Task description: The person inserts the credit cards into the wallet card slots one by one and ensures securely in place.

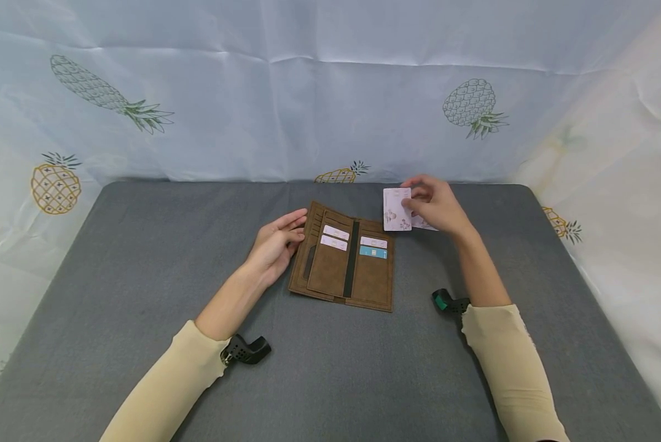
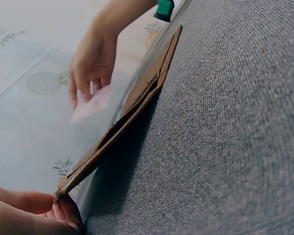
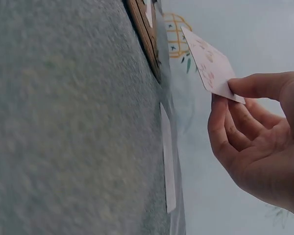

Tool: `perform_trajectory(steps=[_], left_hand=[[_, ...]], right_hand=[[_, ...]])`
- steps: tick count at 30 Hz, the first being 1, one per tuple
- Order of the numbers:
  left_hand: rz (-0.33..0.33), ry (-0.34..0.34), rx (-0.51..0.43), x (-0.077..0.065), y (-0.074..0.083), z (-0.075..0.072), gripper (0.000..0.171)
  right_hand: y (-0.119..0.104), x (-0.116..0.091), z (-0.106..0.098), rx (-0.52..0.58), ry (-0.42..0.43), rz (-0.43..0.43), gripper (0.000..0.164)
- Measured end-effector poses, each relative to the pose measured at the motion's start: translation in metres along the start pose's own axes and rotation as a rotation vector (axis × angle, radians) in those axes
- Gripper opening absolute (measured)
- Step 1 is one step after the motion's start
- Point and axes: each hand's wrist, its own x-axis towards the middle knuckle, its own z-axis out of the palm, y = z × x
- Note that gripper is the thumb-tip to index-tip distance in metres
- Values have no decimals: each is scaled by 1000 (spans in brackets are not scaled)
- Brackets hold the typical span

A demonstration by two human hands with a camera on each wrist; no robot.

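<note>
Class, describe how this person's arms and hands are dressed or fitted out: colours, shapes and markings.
The left sleeve and right sleeve are plain cream, ending along the forearms. A chunky black device juts inward by each cuff, left and right; the right one bears a green patch. The left hand and right hand are gloveless. No cables show.

a brown wallet (image 1: 327, 270) lies open on a grey table (image 1: 341, 380), a dark strip (image 1: 352, 261) running down its middle. the left hand (image 1: 275, 245) holds the wallet's left edge. two pink cards (image 1: 336, 232) sit in slots left of the strip; right of it, a pale card (image 1: 373, 242) sits above a blue card (image 1: 370, 252). the right hand (image 1: 437, 205) pinches a flowered card (image 1: 395, 209) by the wallet's top right corner, with another card (image 1: 424, 224) partly showing beside it. behind hangs a pineapple-print cloth (image 1: 308, 110).
</note>
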Motion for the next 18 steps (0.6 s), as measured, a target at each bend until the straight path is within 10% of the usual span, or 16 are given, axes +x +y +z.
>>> perform_trajectory(steps=[18], left_hand=[[3, -5, 2, 0, 0, -1, 67]], right_hand=[[-1, 4, 19, 73, -35, 18, 31]])
